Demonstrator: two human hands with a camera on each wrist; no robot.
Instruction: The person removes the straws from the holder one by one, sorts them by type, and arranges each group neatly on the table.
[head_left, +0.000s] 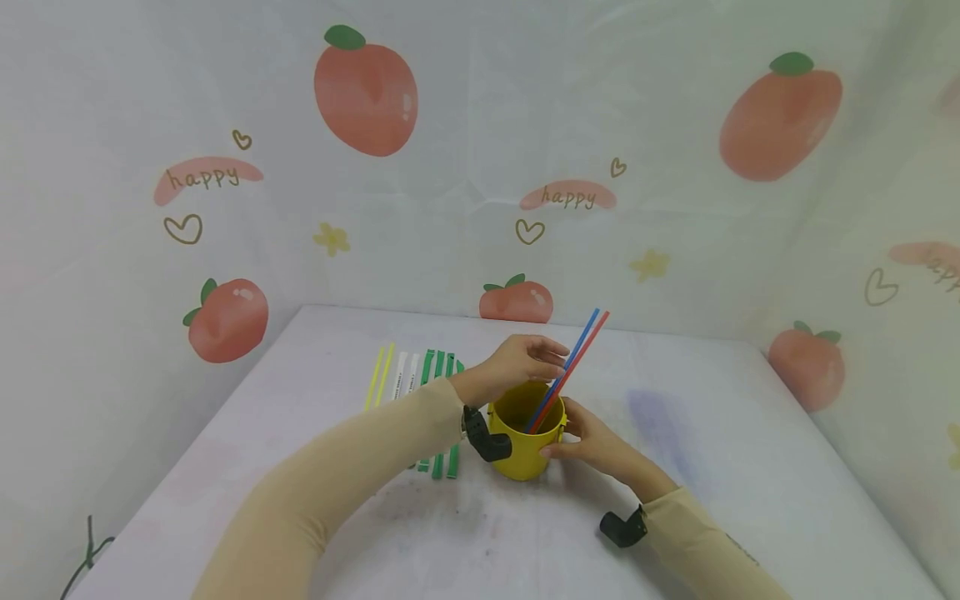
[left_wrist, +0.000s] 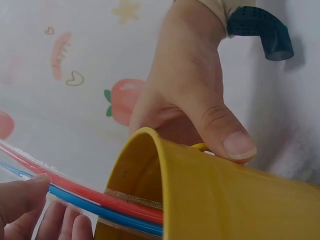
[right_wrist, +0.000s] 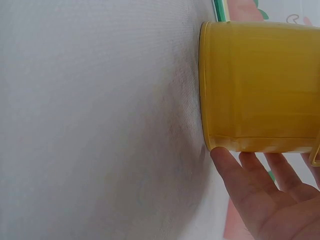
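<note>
A yellow bucket [head_left: 522, 454] stands upright on the table. A blue straw [head_left: 582, 336] and a red straw [head_left: 595, 333] slant up out of it, leaning to the right. My left hand [head_left: 517, 362] is over the bucket's rim; its loosely extended fingers lie beside the straws. In the left wrist view, the left thumb [left_wrist: 37, 185] overlaps the blue straw, and I cannot tell how firmly it touches. My right hand [head_left: 600, 437] holds the bucket's right side, with thumb and fingers spread around the wall. The right fingers [right_wrist: 280, 172] touch the bucket low down in the right wrist view.
Left of the bucket lie several green strips [head_left: 438, 367], white strips [head_left: 407, 367] and yellow sticks [head_left: 385, 367] in rows, partly covered by the left sleeve [head_left: 360, 450]. A fruit-patterned curtain [head_left: 465, 125] rises behind the table. A wrist camera [head_left: 624, 527] is on the right wrist.
</note>
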